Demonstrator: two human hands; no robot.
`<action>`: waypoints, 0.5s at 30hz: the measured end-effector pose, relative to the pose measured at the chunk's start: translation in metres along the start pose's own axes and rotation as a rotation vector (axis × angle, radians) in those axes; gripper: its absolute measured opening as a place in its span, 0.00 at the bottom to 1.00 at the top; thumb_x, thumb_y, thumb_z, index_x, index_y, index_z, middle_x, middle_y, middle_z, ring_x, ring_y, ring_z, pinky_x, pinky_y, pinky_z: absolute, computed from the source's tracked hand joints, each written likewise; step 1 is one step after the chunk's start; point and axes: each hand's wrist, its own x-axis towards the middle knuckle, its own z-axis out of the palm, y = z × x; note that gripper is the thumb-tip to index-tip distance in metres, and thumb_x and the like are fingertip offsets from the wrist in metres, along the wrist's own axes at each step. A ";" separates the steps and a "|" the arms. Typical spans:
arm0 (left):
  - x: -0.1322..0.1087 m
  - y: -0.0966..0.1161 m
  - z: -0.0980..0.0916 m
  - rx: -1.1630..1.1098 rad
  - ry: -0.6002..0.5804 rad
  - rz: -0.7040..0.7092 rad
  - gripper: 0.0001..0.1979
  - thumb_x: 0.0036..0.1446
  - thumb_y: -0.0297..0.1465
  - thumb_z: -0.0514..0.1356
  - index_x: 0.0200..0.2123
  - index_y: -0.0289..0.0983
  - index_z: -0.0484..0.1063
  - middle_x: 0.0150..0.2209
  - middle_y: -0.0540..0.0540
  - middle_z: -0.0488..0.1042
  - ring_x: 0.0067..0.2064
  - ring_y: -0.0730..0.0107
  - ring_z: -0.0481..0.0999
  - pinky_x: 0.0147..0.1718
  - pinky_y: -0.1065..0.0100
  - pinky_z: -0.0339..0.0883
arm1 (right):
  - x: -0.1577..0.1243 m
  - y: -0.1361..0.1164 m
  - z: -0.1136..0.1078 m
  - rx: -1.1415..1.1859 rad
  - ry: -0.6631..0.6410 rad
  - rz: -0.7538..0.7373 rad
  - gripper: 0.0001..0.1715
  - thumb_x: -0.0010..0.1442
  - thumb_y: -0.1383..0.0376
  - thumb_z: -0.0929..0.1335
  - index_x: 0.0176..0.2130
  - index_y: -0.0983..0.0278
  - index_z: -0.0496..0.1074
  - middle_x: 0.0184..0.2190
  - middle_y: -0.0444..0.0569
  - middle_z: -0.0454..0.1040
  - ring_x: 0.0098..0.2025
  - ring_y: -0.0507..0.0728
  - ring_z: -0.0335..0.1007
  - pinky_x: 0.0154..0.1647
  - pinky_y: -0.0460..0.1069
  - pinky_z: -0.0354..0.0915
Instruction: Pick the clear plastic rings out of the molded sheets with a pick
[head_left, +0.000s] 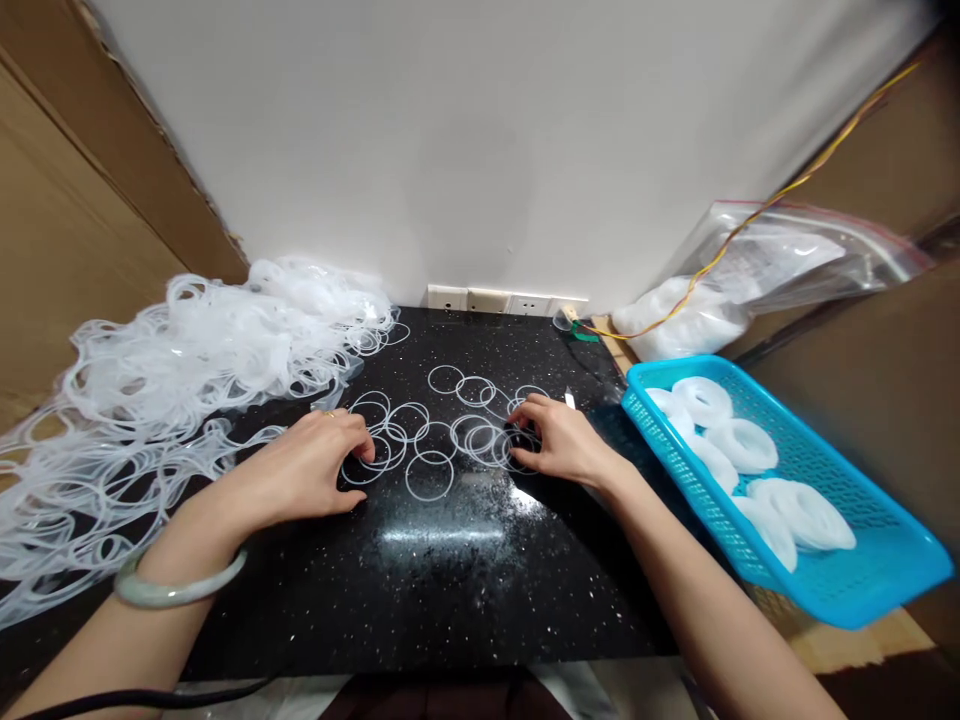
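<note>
Several thin translucent rings (430, 476) lie scattered and partly overlapping on a speckled black tabletop. My left hand (311, 462) is at the left edge of these rings, thumb and fingers apart, with nothing seen between them. Over the rings at the right end, my right hand (559, 440) rests with its thumb and fingertips spread around a few overlapping rings (484, 440). Its fingertips touch or hover just above the rings; I cannot tell which. A large tangled heap of translucent rings (217, 350) covers the table's left side.
A blue plastic basket (889, 560) on the right holds several stacked bundles of white rings (742, 445). Behind it is a clear zip bag (810, 250) with white contents. Wall sockets (529, 304) line the back edge, and a yellow-brown twisted wire (720, 255) runs there. Cardboard stands on both sides.
</note>
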 end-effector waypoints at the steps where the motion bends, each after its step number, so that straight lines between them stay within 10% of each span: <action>1: -0.001 0.004 0.003 0.032 0.032 -0.006 0.11 0.42 0.34 0.66 0.32 0.40 0.73 0.34 0.47 0.73 0.38 0.58 0.71 0.40 0.60 0.61 | 0.000 -0.001 0.000 -0.015 0.001 -0.009 0.18 0.51 0.63 0.72 0.43 0.63 0.72 0.38 0.48 0.70 0.36 0.55 0.67 0.36 0.48 0.61; 15: -0.019 0.007 0.013 -0.106 0.141 -0.026 0.02 0.47 0.29 0.57 0.25 0.39 0.70 0.30 0.49 0.74 0.34 0.63 0.72 0.38 0.64 0.62 | 0.022 -0.035 -0.010 -0.429 -0.110 -0.315 0.13 0.51 0.74 0.67 0.37 0.65 0.75 0.40 0.54 0.69 0.43 0.60 0.63 0.42 0.53 0.57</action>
